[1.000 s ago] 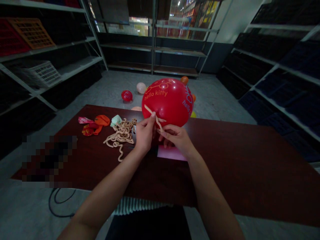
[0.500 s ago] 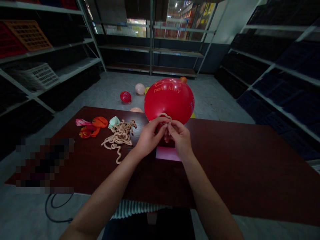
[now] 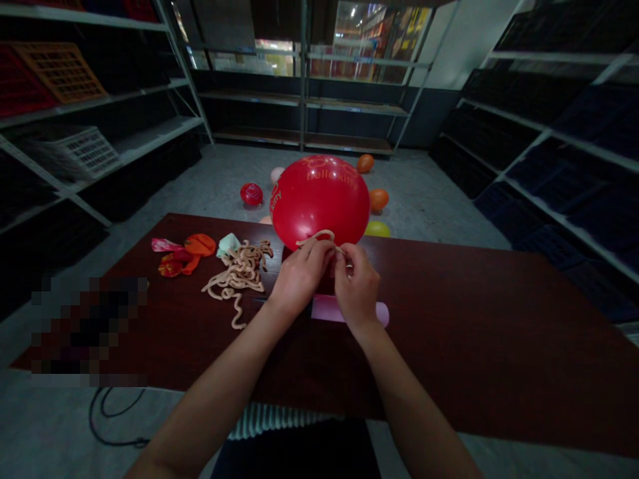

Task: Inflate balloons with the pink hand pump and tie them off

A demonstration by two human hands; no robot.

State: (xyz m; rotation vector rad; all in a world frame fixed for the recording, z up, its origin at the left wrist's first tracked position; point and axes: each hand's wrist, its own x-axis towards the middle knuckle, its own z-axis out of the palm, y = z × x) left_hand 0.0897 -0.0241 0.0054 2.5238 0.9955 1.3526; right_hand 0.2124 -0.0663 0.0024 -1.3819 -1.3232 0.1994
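A large inflated red balloon (image 3: 322, 199) with "hello kitty" printing stands just beyond my hands, over the table's far edge. My left hand (image 3: 302, 269) is closed in a pinch on a beige string (image 3: 317, 236), whose loose end curls up against the balloon. Close beside it my right hand (image 3: 357, 286) pinches the same string, thumb against forefinger, at the balloon's near end. The balloon's neck is hidden behind my fingers. Beneath my hands a pink cylinder (image 3: 327, 309) lies on the dark wooden table (image 3: 474, 332), partly covered by my right hand.
Left on the table are a heap of beige strings (image 3: 242, 266), a pale green deflated balloon (image 3: 228, 245) and orange and red deflated balloons (image 3: 200, 245). Several inflated balloons, including a small red one (image 3: 251, 194), lie on the floor beyond. Shelves with crates (image 3: 82, 153) flank the room.
The red balloon has shifted left and turned, uncovering orange balloons behind it. My right hand has turned, its fingers more curled, and more of the string's loose end shows above my left hand.
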